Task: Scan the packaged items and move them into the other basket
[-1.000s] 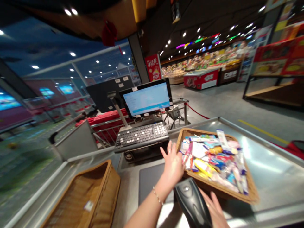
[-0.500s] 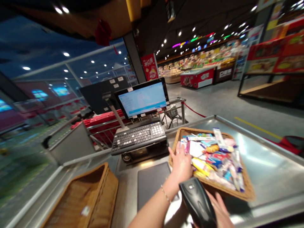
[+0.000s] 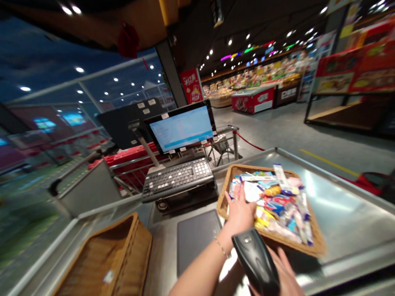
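My left hand [image 3: 241, 209] reaches over the near left side of a wicker basket [image 3: 321, 242], its fingers spread above the wrapped snacks [image 3: 279, 203]. Its fingertips are at the packets; whether they touch them I cannot tell. Yellow, blue, red and white wrappers are heaped in the basket, along with an orange twisted packet [image 3: 272, 190]. In my right hand [image 3: 285, 271] is a black barcode scanner [image 3: 256, 259], held low in front of me. The scanner hides part of that hand.
A second wicker basket [image 3: 135, 255] stands at the left with a small white piece inside. A dark flat plate [image 3: 197, 238] is set in the metal counter [image 3: 345, 209]. Behind it are a keyboard [image 3: 179, 174] and a lit monitor [image 3: 182, 128]. Shopping carts [image 3: 226, 144] stand beyond.
My left hand has moved slightly further over the packets at the basket's left side. The scanner stays in my right hand. The whole view has shifted a little.
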Tool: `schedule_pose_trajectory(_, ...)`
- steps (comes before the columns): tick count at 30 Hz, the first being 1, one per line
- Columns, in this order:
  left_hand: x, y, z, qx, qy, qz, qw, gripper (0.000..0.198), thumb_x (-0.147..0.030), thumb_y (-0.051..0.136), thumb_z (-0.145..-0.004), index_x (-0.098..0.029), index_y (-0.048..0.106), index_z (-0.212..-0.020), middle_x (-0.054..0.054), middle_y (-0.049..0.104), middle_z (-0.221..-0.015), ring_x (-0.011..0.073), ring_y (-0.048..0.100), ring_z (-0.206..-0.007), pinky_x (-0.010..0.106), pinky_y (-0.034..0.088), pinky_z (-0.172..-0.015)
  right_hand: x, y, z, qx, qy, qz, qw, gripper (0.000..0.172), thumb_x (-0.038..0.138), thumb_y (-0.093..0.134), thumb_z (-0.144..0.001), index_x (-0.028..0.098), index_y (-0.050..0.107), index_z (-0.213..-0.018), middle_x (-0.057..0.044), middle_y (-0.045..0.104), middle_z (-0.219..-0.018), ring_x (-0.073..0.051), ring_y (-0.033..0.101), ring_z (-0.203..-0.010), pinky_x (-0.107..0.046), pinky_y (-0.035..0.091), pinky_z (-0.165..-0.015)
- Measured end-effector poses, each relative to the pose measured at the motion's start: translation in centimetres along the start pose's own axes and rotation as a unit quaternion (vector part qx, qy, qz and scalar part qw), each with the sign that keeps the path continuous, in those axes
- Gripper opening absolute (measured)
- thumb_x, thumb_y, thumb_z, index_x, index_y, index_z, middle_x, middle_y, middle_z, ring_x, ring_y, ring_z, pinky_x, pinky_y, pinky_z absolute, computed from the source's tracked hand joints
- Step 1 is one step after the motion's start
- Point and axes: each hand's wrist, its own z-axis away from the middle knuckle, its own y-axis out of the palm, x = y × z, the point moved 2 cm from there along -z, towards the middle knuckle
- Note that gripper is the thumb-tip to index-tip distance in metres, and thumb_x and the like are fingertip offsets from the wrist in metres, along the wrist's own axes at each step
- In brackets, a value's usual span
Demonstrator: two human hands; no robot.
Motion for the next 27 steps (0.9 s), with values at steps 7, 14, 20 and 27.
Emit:
schedule_pose_trajectory(7, 0.1, 0.2, -0.5, -0.006, 0.053, 0.011, 0.999, 0.026, -0.026, 0.053, -0.086, -0.025, 0.069, -0.107, 0.013, 0.027, -0.156, 0.0365, 0.012, -0.147, 0.074, 0.012, -0.107, -0.2, -0.1, -0.2, 0.009, 0.05, -0.067, 0.996, 0.048, 0.038, 0.058, -0.079, 0.022, 0.062, -0.124, -0.012, 0.07, -0.117, -0.032, 0.065, -0.11, -0.052, 0.051, -0.095)
schedule_pose_trajectory(14, 1.0, -1.7, -0.4, 0.025, 0.049, 0.063, 0.997, 0.024, -0.025, 0.066, -0.074, -0.023, 0.068, -0.097, 0.012, 0.026, -0.157, 0.0361, 0.011, -0.147, 0.074, 0.009, -0.108, -0.3, 0.4, 0.2, 0.004, 0.031, -0.044, 0.999, 0.051, 0.038, 0.057, -0.081, 0.018, 0.059, -0.128, -0.014, 0.069, -0.119, -0.035, 0.064, -0.112, -0.057, 0.052, -0.094)
schedule_pose_trajectory(20, 1.8, -0.8, 0.5, 0.05, -0.023, 0.086, 0.995, 0.028, -0.037, 0.068, -0.073, -0.025, 0.07, -0.098, 0.011, 0.031, -0.155, 0.0381, 0.015, -0.146, 0.076, 0.007, -0.107, 0.0, 0.5, 0.0, 0.008, -0.011, 0.005, 1.0, 0.051, 0.038, 0.053, -0.083, 0.012, 0.059, -0.127, -0.017, 0.067, -0.122, -0.036, 0.064, -0.112, -0.059, 0.053, -0.091)
schedule_pose_trajectory(27, 2.0, 1.4, 0.9, 0.002, -0.07, 0.152, 0.986, 0.024, -0.034, 0.066, -0.072, -0.028, 0.073, -0.094, 0.004, 0.039, -0.152, 0.0364, 0.017, -0.145, 0.072, 0.007, -0.11, 0.5, -0.1, -0.4, -0.001, -0.03, 0.023, 0.999, 0.049, 0.038, 0.052, -0.084, 0.011, 0.059, -0.124, -0.018, 0.067, -0.121, -0.036, 0.065, -0.11, -0.06, 0.056, -0.086)
